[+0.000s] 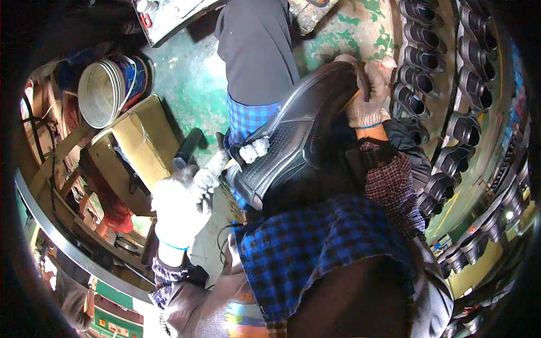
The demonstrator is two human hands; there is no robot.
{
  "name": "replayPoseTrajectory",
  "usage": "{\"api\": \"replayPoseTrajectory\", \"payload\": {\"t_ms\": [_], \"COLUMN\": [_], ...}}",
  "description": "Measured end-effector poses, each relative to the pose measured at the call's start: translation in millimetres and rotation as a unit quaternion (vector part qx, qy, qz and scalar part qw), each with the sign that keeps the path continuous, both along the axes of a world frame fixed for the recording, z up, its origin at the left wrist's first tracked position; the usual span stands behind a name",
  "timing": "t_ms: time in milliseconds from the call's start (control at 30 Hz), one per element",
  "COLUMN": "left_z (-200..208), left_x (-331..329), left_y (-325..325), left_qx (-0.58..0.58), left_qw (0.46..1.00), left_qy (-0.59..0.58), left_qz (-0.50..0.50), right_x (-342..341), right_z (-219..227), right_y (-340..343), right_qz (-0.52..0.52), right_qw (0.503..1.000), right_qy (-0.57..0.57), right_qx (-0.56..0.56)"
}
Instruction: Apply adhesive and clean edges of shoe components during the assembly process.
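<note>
The head camera looks down on a person seated in a crowded workshop, with a black shoe (298, 135) held across the lap, over a blue checked apron (315, 248). The shoe lies tilted, toe down toward the left and heel raised toward the right, its textured upper turned up to the camera so that it can be got at from above.

The right hand (366, 93), in a white knit glove, is closed round the heel end, fingers wrapped over the back edge. It appears to steady the shoe and keep it at that angle. A slim stick-like thing seems to lie under this hand, but what it is cannot be told.

The left hand (183, 205), also gloved, is half curled beside the toe. Its fingertips pinch something small and pale against the front of the shoe; whether this is a rag or a wad cannot be made out.

Near the left hand stand a cardboard box (143, 141) and a white bucket (107, 90) on the green floor (191, 67). On the right, rows of black shoes (445, 96) fill a rack, within reach of the seat.
</note>
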State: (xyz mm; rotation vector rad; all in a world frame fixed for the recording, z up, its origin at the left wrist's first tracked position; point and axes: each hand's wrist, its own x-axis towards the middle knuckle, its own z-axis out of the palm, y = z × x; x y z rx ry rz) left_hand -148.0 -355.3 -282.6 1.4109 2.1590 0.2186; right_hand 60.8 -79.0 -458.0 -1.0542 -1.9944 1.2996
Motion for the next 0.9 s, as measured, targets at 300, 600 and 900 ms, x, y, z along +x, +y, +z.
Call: {"api": "replayPoseTrajectory", "payload": {"t_ms": [300, 600, 900], "left_z": [-13, -8, -27], "left_x": [27, 25, 22], "left_y": [5, 0, 33], "left_qx": [-0.013, -0.028, 0.062], "left_qw": [0.991, 0.990, 0.991], "left_qy": [-0.040, -0.038, -0.027], "left_qz": [0.129, 0.132, 0.112], "right_x": [-5, -21, 12], "right_z": [-9, 23, -32], "right_y": [-1, 1, 6], "right_qz": [-0.033, -0.049, -0.087], "right_qw": [0.996, 0.829, 0.948], "right_qy": [0.069, 0.297, 0.160], "right_qx": [-0.045, -0.471, -0.260]}}
